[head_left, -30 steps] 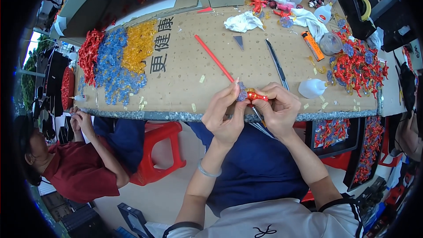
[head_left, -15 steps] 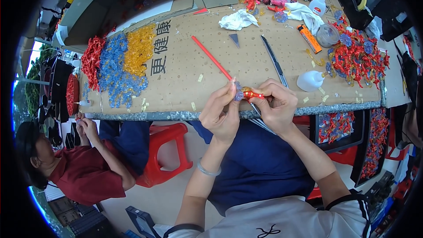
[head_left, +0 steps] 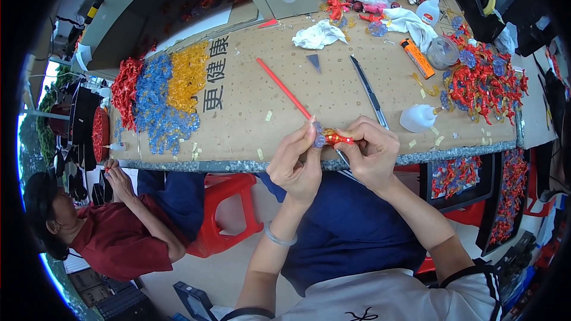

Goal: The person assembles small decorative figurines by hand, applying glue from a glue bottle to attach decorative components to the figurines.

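My left hand (head_left: 295,160) and my right hand (head_left: 370,153) meet just above the near edge of the cardboard-covered table (head_left: 250,119). Between their fingertips is a small red and gold plastic ornament (head_left: 338,138) with a pale blue-purple piece at its left end. The left fingers pinch the blue end, the right fingers grip the red end. A long red stick (head_left: 283,88) lies on the cardboard and ends near my left fingertips. A bracelet sits on my left wrist.
Heaps of red, blue and yellow plastic pieces (head_left: 157,95) lie at the table's left, a red and blue heap (head_left: 485,80) at the right. Glue bottles (head_left: 417,117), a blade (head_left: 369,90), an orange lighter (head_left: 420,58) and crumpled cloths (head_left: 318,34) lie around. A person in red (head_left: 119,232) sits lower left beside a red stool (head_left: 229,211).
Both hands stay together on the ornament with small finger shifts. The view has tilted slightly, so the table sits a little lower in the picture.
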`<state>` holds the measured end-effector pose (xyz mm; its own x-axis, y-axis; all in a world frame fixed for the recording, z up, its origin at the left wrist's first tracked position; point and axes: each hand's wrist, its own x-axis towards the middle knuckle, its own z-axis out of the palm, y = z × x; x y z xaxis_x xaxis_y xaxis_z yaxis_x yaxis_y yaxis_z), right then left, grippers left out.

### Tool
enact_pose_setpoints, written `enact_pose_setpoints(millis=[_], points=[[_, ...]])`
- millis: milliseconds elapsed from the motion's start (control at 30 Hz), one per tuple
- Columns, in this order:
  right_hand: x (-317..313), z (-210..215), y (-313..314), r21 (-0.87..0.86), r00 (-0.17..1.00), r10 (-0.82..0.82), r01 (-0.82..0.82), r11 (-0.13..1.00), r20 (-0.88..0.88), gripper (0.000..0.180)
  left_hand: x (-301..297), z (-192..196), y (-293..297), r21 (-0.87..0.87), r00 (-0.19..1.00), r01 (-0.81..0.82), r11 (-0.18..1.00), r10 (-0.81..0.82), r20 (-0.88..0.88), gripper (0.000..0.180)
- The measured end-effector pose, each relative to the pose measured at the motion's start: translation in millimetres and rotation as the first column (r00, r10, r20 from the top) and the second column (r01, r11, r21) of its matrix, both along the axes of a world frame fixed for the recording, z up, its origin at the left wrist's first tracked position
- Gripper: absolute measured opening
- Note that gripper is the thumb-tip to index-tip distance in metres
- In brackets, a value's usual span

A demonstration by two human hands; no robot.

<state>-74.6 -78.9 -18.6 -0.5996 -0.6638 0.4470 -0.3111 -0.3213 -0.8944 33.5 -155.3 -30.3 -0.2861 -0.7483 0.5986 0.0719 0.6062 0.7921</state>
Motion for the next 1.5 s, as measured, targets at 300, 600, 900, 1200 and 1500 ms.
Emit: enact_pose_setpoints(millis=[300, 600, 900, 1200, 1500], points=[[0.1, -1.4, 0.3, 0.055, 1.0, -0.024, 0.024, 0.998, -0.009, 0.015, 0.5, 0.6, -0.2, 0.033, 1.0, 0.023, 0.999, -0.023, 0.003, 0.019], [0.9, 4.8, 0.3, 0.029, 0.999, -0.006, 0.007, 1.0, -0.038, 0.013, 3.6, -1.7, -0.6, 0.023, 0.999, 0.03, 0.999, -0.03, -0.023, 0.019], [0.9, 7.9, 0.7, 0.025, 0.999, -0.011, 0.012, 1.0, -0.05, 0.013, 3.2, -0.9, -1.4, 0.002, 0.999, 0.03, 1.0, -0.03, -0.016, 0.019], [-0.1, -0.9, 1.0, 0.073, 0.995, -0.037, 0.044, 0.996, -0.094, 0.01, 1.9, -1.2, -1.1, 0.017, 1.0, 0.017, 1.0, -0.017, -0.005, 0.021], [1.6, -1.1, -0.6, 0.052, 0.998, -0.052, 0.054, 0.997, -0.043, 0.011, 0.9, -1.4, -1.6, 0.02, 1.0, 0.027, 0.999, -0.027, -0.015, 0.024]])
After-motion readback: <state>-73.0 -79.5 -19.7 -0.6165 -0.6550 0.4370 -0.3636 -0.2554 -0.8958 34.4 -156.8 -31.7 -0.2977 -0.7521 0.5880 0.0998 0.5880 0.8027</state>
